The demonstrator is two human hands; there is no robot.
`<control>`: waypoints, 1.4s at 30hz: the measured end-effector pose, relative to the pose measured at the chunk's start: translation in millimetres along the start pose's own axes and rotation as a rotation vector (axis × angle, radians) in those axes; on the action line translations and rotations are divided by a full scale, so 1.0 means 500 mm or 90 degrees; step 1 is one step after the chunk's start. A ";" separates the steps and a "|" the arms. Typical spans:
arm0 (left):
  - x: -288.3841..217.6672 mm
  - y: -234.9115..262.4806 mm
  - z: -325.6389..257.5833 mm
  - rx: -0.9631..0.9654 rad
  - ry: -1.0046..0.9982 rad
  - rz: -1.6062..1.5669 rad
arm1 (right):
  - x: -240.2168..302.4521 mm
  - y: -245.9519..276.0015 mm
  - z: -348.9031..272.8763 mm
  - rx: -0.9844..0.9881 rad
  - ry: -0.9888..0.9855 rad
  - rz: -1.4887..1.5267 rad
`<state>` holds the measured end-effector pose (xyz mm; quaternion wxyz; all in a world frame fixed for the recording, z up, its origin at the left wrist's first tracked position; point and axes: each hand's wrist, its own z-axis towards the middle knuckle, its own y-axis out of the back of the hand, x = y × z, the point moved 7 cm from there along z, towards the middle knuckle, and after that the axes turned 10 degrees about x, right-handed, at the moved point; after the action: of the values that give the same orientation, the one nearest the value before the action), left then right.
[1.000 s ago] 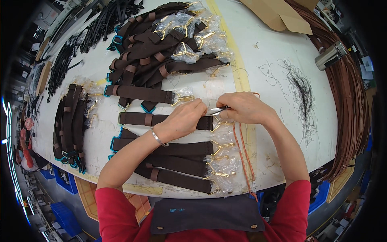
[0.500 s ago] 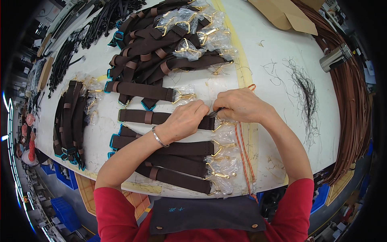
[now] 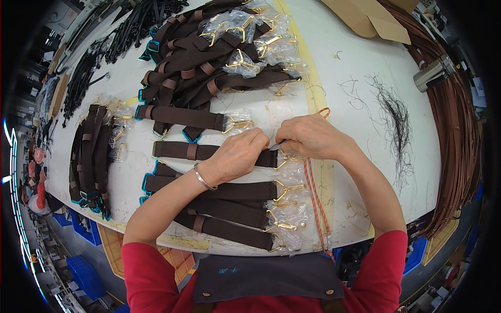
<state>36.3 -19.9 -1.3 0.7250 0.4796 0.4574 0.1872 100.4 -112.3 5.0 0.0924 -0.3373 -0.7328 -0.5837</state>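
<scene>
A brown webbing strap (image 3: 209, 152) with a teal end lies across the white table (image 3: 344, 78). My left hand (image 3: 237, 156), a bangle on its wrist, is closed over the strap's right part. My right hand (image 3: 313, 136) meets it fingertip to fingertip at the strap's gold buckle end (image 3: 284, 159). Its fingers pinch a small silvery tool (image 3: 275, 146), mostly hidden. Below my hands lie three finished straps (image 3: 235, 211) with gold buckles in clear plastic (image 3: 292, 208).
A heap of brown straps with bagged buckles (image 3: 219, 57) lies at the back. Another stack (image 3: 91, 156) sits at the left. Loose black threads (image 3: 394, 120), an orange cord (image 3: 313, 198), cardboard (image 3: 365, 18), a metal cup (image 3: 433, 75) and long brown strips (image 3: 462, 130) lie at the right.
Both hands stay on the same strap at its buckle end. The silvery tool showed plainly between them one second ago and is now mostly covered by my fingers.
</scene>
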 end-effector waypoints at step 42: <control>-0.008 0.011 -0.001 0.131 0.125 0.055 | 0.005 0.020 -0.157 -0.367 -0.143 -0.063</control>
<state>34.7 -19.8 5.6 0.6150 0.5505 0.5215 0.2162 84.1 -182.4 37.8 -0.1172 -0.3761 -0.5584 -0.7300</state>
